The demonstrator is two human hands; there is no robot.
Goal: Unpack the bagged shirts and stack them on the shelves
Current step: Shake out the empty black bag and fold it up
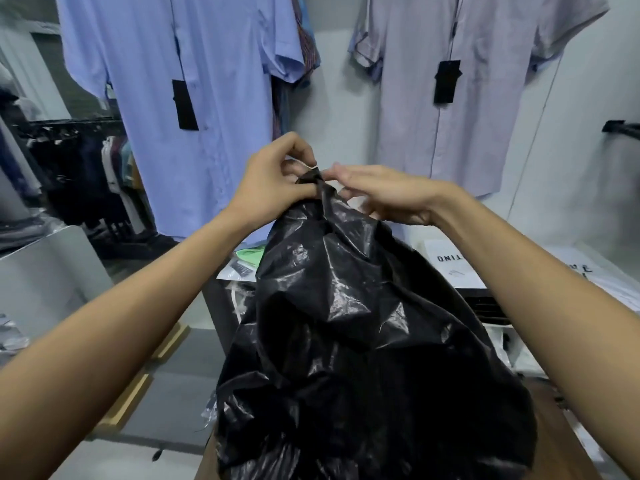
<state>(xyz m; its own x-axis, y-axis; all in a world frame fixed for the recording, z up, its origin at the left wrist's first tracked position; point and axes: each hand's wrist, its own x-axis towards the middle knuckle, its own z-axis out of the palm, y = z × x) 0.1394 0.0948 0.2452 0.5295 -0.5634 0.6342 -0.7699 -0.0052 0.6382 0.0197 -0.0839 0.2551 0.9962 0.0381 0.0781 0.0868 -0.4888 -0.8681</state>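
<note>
A single head-worn, wide-angle view looks forward and slightly down from close behind the person's outstretched arms, facing a wall hung with shirts (194, 109), with the counter (540, 268) below it.

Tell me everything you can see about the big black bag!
The big black plastic bag is shiny, crinkled and bulging, so it looks full, though nothing inside shows. It stands upright in front of the person, its top gathered into a tight twisted neck. The left hand pinches that neck, and the right hand touches it from the other side.
</note>
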